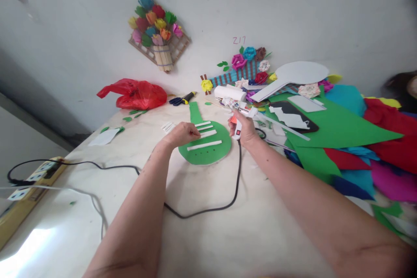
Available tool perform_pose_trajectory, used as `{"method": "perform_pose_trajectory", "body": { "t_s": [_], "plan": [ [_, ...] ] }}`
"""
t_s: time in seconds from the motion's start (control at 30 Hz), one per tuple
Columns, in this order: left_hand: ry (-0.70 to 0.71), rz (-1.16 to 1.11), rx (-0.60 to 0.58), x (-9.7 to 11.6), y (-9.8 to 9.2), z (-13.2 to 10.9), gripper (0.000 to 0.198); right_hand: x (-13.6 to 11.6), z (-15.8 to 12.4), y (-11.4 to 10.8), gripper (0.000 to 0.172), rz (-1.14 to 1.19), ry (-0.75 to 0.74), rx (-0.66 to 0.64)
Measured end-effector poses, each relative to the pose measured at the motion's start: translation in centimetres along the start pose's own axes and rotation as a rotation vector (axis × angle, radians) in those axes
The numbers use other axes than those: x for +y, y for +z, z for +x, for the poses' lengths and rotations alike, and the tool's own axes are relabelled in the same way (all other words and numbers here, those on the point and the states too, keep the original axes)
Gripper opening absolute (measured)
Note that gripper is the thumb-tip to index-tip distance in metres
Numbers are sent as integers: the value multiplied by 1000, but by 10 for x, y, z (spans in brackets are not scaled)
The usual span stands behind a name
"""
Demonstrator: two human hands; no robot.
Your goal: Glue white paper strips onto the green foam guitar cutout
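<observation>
A green guitar-shaped foam cut-out [206, 153] lies flat on the pale table [228, 234] with several white strips [204, 145] laid across its body. My left hand [182, 134] rests on the cut-out's left edge, fingers curled and pressing the end of a strip. My right hand [245, 130] is closed round a white glue gun [237, 122] at the cut-out's right edge. The gun's black cord [228, 202] loops back over the table toward me.
Sheets of green, red, blue and magenta foam [345, 134] are piled at the right. A red plastic bag [137, 94], scissors [182, 99] and a white roll [230, 92] sit at the back. A power strip [35, 173] lies at the left edge. Paper-flower crafts [158, 30] hang on the wall.
</observation>
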State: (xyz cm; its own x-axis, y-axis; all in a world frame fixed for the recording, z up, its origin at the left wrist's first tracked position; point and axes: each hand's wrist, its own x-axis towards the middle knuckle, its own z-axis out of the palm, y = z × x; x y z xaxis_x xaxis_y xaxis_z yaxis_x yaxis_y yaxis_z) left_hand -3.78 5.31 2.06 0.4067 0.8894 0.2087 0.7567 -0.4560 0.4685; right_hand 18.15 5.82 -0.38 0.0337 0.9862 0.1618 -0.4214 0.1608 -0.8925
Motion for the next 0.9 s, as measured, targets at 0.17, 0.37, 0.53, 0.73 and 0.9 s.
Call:
{"method": "perform_pose_trajectory", "body": {
  "t_s": [0.17,0.37,0.53,0.73,0.9],
  "plan": [
    [27,124,-60,2,-1,0,14,3,-1,0,37,-4,15,12],
    [26,210,-105,6,-2,-1,20,6,-1,0,35,-3,-7,5],
    [45,241,-116,4,0,0,21,7,0,0,34,-15,-14,15],
    [53,255,-112,3,1,1,20,7,0,0,36,-21,-7,15],
    [54,235,-110,2,2,1,19,8,0,-1,36,-27,-10,7]
  ]
}}
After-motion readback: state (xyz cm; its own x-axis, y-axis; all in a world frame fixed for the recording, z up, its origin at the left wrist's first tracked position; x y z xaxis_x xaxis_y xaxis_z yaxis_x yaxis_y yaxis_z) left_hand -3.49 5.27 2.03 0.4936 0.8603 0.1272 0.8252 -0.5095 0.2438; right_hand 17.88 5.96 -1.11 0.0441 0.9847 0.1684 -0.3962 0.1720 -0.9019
